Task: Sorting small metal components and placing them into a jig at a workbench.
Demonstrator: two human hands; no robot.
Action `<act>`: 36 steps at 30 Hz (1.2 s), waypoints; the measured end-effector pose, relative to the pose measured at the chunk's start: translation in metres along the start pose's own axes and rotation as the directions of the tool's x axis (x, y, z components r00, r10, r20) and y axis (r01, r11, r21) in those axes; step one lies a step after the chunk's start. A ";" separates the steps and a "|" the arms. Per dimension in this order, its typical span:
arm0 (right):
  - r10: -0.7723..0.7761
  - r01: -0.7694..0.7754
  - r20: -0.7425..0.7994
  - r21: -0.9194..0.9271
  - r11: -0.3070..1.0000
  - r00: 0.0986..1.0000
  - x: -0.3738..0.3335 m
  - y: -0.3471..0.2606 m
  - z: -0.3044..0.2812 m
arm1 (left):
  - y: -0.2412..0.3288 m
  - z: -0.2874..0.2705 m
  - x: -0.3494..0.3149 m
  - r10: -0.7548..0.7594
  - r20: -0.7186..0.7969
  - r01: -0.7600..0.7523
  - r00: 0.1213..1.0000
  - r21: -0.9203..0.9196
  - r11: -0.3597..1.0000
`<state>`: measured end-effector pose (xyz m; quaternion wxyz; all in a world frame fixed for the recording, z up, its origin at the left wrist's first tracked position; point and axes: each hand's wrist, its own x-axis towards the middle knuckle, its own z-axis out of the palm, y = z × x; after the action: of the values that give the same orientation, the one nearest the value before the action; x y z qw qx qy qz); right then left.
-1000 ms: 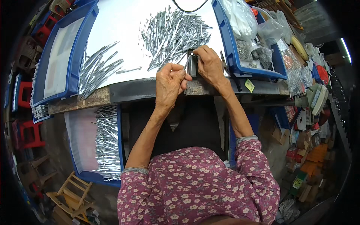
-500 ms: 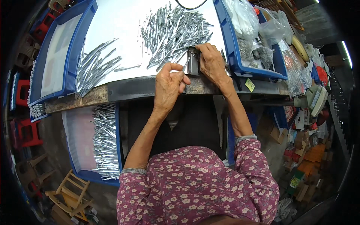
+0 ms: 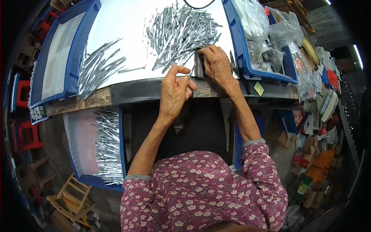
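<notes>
My left hand is closed at the table's front edge, thumb and forefinger pinching a thin metal rod that points away from me. Just right of the rod sits a small dark box. Bent over the box's far right side is my right hand, its fingertips drawn together; whatever they pinch is hidden. Beyond both hands lies a large heap of thin metal rods. A smaller pile of similar rods fans out at the left.
Blue trays stand left and right, the right one holding plastic bags. A pair of dark-handled pliers seems to lie beside the right tray. Below the table's edge, a blue bin holds many more rods.
My right hand has shifted slightly left and down over the dark box, covering more of its far end. The left hand has barely moved and keeps its pinch on the rod.
</notes>
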<state>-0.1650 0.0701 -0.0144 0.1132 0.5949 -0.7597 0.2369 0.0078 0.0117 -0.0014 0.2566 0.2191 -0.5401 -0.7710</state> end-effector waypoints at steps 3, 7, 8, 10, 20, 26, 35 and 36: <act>-0.006 0.006 0.006 0.030 1.000 1.000 -0.001 -0.006 -0.007 | 0.000 -0.002 -0.001 -0.003 -0.003 0.003 1.000 -0.033 0.999; 0.037 -0.025 -0.094 0.120 0.993 0.995 -0.001 0.001 -0.007 | 0.002 -0.003 -0.002 -0.033 -0.001 0.033 0.999 -0.067 0.997; 0.037 -0.026 -0.093 0.118 0.993 0.995 -0.001 0.002 -0.007 | 0.002 -0.002 -0.002 -0.028 -0.007 0.028 1.000 -0.028 0.999; 0.085 -0.075 -0.064 0.148 0.986 0.994 -0.001 0.004 -0.006 | 0.002 -0.001 -0.002 -0.023 -0.013 0.023 1.000 0.011 1.000; 0.024 -0.025 0.013 0.102 0.994 1.000 0.004 -0.001 -0.005 | 0.002 -0.003 -0.001 0.001 -0.063 -0.006 0.998 -0.073 0.997; -0.016 0.015 0.027 0.024 1.000 1.000 0.014 0.005 -0.002 | 0.001 -0.005 0.000 0.020 -0.047 -0.026 0.999 -0.136 0.990; 0.212 -0.248 0.155 0.273 0.929 0.965 0.013 0.005 -0.017 | 0.002 -0.006 0.004 0.011 -0.049 -0.023 0.999 -0.261 0.965; 0.239 -0.273 0.146 0.299 0.914 0.960 0.012 0.005 -0.019 | 0.002 -0.006 0.005 0.006 -0.046 -0.018 0.999 -0.266 0.964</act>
<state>-0.1754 0.0701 0.0060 -0.0561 0.5124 -0.7882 0.3362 0.0081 0.0034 -0.0017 0.3004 0.1967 -0.4269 -0.8300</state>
